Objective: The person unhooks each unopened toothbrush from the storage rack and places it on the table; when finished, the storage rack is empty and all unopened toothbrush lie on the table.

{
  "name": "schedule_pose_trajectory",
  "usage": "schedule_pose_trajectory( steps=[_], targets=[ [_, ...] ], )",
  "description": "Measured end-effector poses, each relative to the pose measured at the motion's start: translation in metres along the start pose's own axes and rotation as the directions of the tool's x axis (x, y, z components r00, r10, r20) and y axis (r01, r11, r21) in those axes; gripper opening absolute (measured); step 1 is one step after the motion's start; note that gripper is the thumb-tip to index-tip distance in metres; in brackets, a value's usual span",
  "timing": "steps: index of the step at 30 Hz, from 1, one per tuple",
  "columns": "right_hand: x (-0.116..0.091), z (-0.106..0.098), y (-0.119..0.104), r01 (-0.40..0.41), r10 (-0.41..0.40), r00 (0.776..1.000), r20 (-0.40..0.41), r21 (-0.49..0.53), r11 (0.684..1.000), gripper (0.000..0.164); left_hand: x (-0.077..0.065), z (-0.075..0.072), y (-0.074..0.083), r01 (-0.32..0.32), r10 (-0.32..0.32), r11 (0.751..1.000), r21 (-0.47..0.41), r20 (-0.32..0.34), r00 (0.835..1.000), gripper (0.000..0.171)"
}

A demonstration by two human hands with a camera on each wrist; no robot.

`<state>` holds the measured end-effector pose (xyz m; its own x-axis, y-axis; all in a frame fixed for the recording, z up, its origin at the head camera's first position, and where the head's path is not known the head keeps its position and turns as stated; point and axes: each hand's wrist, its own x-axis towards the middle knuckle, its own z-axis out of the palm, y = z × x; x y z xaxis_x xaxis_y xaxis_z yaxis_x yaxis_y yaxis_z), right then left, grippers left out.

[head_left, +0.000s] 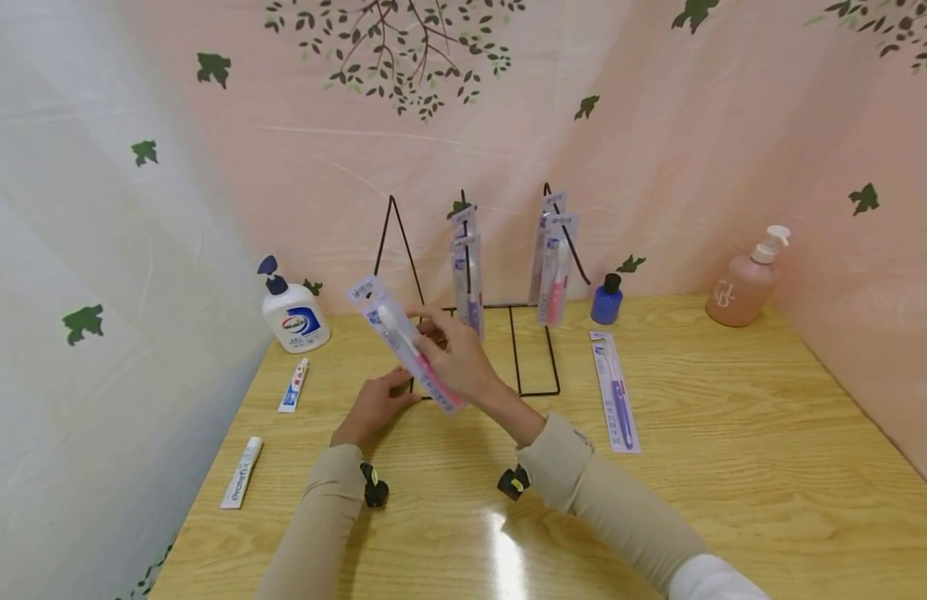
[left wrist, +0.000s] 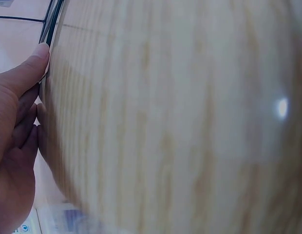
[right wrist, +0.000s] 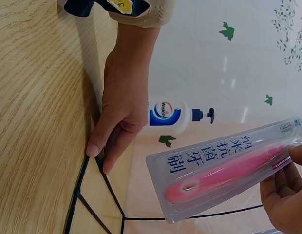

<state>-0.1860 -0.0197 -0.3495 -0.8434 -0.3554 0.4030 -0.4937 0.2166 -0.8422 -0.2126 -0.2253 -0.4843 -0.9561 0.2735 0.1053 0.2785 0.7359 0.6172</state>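
My right hand (head_left: 463,358) grips a blister-packed pink toothbrush (head_left: 392,321), tilted with its hang-hole end up to the left. The right wrist view shows the pink handle through the clear pack (right wrist: 209,170). A black wire display rack (head_left: 514,354) stands behind it, its left part partly hidden. My left hand (head_left: 373,408) holds the rack's near left base corner, thumb and forefinger on the wire (right wrist: 83,178). Packed toothbrushes hang from the rack: purple ones (head_left: 469,279) in the middle, and a pink one (head_left: 557,275) in front of another pack on the right.
A packed purple toothbrush (head_left: 616,392) lies right of the rack. At left are a white pump bottle (head_left: 297,321) and two tubes, one small (head_left: 293,386) and one larger (head_left: 242,473). A blue bottle (head_left: 606,302) and a pink pump bottle (head_left: 741,287) stand at the back right.
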Motion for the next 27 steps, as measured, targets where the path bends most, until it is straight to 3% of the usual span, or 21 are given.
schedule_pose_trajectory(
  steps=[14,27],
  targets=[
    [-0.009,-0.008,0.001,0.002,-0.002,1.0,-0.001,0.051,0.999,0.034,-0.001,0.001,0.002,0.006,-0.006,1.0,-0.006,-0.004,1.0,0.05],
    [-0.024,-0.023,0.012,-0.007,0.008,0.999,-0.048,0.018,1.0,0.032,0.0,0.001,0.001,0.031,-0.031,0.999,0.016,0.019,0.999,0.054]
  ],
)
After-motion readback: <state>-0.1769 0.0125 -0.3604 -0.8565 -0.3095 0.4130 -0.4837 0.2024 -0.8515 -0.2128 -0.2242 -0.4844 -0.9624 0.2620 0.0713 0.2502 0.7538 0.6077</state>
